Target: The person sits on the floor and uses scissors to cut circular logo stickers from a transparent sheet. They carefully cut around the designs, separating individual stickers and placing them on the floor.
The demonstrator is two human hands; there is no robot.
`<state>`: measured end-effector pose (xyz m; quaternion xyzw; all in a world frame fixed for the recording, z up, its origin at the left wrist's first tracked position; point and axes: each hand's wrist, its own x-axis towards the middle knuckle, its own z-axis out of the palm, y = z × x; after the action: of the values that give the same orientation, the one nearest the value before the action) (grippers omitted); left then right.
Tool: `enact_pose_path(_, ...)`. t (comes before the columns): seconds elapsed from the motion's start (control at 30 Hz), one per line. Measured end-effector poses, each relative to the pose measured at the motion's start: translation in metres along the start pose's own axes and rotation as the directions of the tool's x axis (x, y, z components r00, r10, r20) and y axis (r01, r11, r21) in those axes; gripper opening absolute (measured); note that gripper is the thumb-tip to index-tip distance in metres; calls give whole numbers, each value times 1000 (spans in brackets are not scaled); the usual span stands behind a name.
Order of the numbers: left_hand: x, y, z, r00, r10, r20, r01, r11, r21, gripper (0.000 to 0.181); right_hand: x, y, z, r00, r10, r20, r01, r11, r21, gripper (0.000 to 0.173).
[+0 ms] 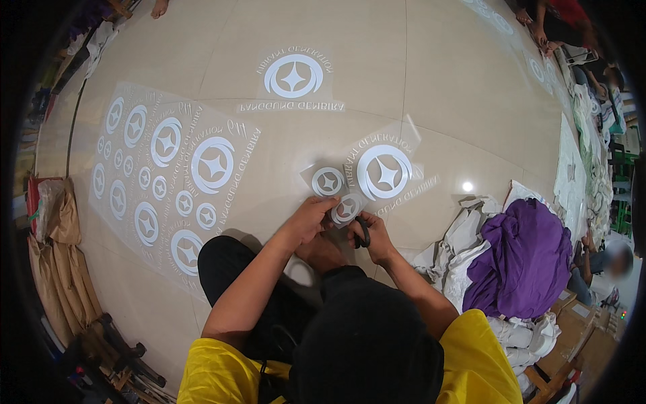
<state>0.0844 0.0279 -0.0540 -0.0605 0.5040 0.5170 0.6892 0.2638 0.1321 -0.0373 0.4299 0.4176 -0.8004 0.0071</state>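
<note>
Between the thumb and fingers of my left hand [309,218] is a small piece of clear transfer film [347,208] with a white round star emblem. Black-handled scissors [361,233] are in my right hand [376,240], close to the film's right edge; their blades are mostly hidden. Just beyond my hands lies another small cut emblem [328,181]. Beside it is a larger cut film piece [384,172] with an emblem and mirrored lettering. A similar large piece [293,76] lies farther out. To the left spreads a big uncut film sheet [166,187] printed with several emblems.
A purple cloth heap [525,257] and crumpled white material [456,237] lie at the right, near cardboard boxes [573,323]. Brown paper-like bundles [60,283] stand at the left edge. Other people sit along the right side, and a bare foot [159,9] shows at the top.
</note>
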Motion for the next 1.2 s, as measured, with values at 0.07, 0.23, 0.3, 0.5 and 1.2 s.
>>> enact_pose_path(0.07,1,0,0,1000,-3,-5,3,1000,0,24,0,1,0,1000,4,-16,-4,1000,-5,23)
enact_pose_path(0.23,-1,2,2,1000,0,5,0,1000,-9,24,3,5,-6,1000,-12,4,12,1000,-24,24)
enact_pose_path(0.3,0,2,3,1000,5,21,-5,1000,-28,23,7,3,-10,999,-25,40,26,999,-35,27)
enact_pose_path(0.5,1,2,0,997,-20,69,21,1000,-15,24,8,3,-10,1000,-18,15,18,999,29,27)
enact_pose_path(1.2,-1,8,-4,995,-85,55,77,988,131,26,29,-10,-27,998,-39,47,40,999,-28,23)
